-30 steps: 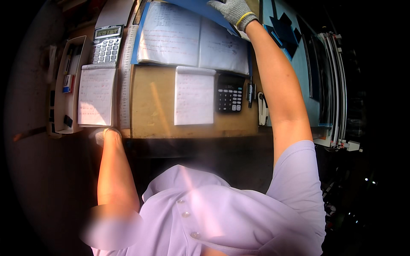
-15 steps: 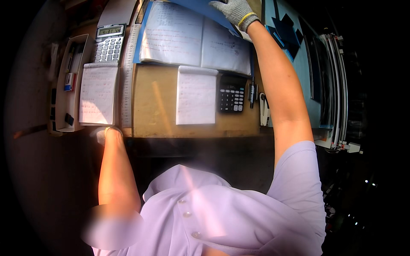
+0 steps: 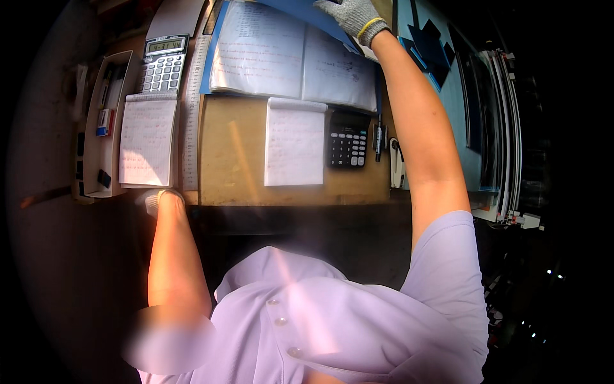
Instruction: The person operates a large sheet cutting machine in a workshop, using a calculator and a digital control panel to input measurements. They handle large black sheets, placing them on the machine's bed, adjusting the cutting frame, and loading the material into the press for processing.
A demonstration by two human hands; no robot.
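Observation:
My right hand (image 3: 352,18), in a grey knit glove with a yellow cuff band, reaches to the top edge of the view. It lies over the right side of a blue folder (image 3: 295,9); one finger stretches left, and the others run out of the picture. Below it the folder's written pages (image 3: 256,54) lie spread in clear sleeves. My left hand (image 3: 153,202), in a pale glove, is at the desk's front edge, just below a written notepad (image 3: 147,144). Its fingers are hidden behind the wrist, so whether it holds anything does not show.
On the wooden desk (image 3: 233,182) lie a second notepad (image 3: 294,144), a black calculator (image 3: 346,141), a pen (image 3: 378,142) and a stapler (image 3: 396,163). Leftward are a silver calculator (image 3: 162,67), a long ruler (image 3: 192,121) and a stationery box (image 3: 128,77). Stacked sheets (image 3: 502,128) stand at right.

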